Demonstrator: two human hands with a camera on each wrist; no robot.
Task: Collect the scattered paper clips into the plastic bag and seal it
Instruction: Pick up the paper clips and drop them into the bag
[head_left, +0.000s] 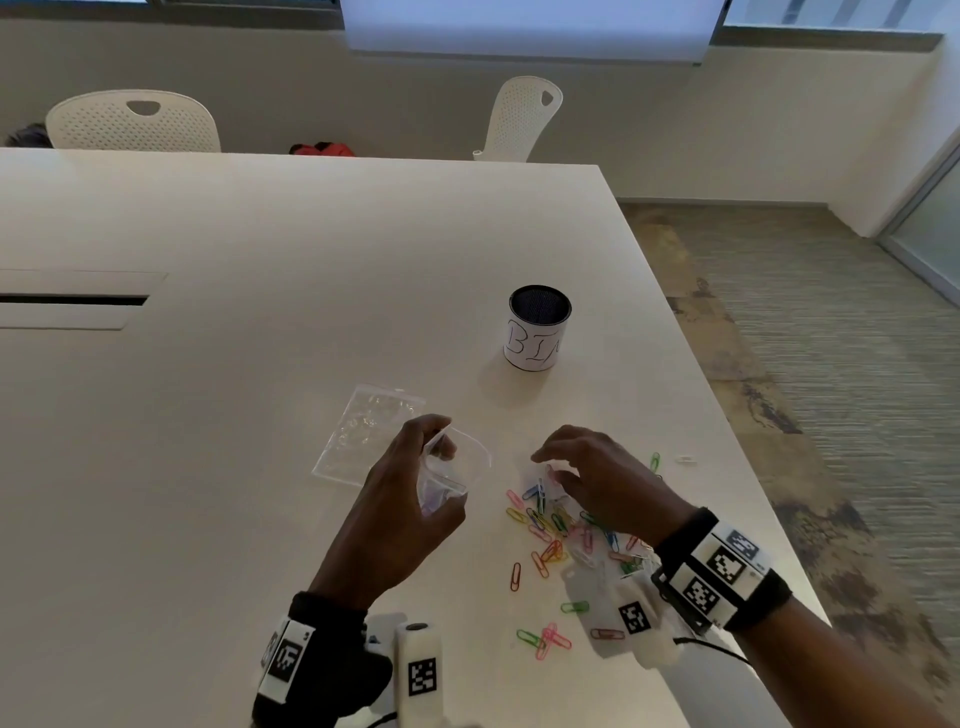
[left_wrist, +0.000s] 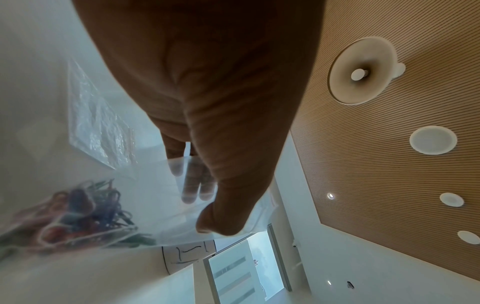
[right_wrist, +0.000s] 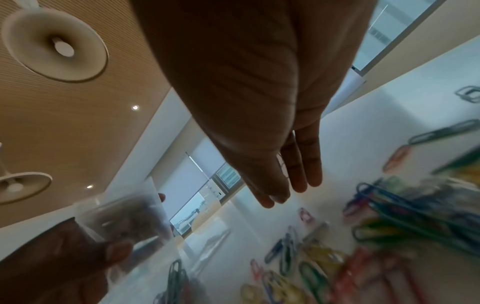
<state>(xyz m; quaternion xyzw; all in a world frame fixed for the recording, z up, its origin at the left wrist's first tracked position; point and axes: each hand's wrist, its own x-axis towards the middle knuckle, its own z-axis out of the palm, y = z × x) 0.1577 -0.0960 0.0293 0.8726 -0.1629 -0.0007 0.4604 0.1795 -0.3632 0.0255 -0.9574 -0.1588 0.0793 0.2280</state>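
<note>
- Both hands hang above the white table (head_left: 218, 364): my left hand (head_left: 400, 512) pinches the plastic bag (head_left: 449, 478) at its open mouth, thumb on one side and fingers (left_wrist: 193, 183) showing through the film on the other.
- Held up off the table, the bag already carries a bunch of coloured clips (left_wrist: 78, 216) at its bottom, as the left wrist view shows.
- To the right of the bag, my right hand (head_left: 602, 475) hovers over the scattered paper clips (head_left: 558, 530), palm down, fingers (right_wrist: 301, 170) loosely spread and gently bent, holding nothing.
- Most clips lie in a heap under and just before the right hand; a few stray ones lie nearer me, and a green clip (head_left: 655, 461) lies beyond the hand.
- Lying flat beside my left hand, on its far left, is a second clear bag (head_left: 363, 431).
- Further back stands a round dark mesh cup (head_left: 537, 327) wrapped in white paper with handwriting that reads "BIN", the last letter partly turned away.
- Across the table stand two white perforated chairs (head_left: 132, 122).
</note>
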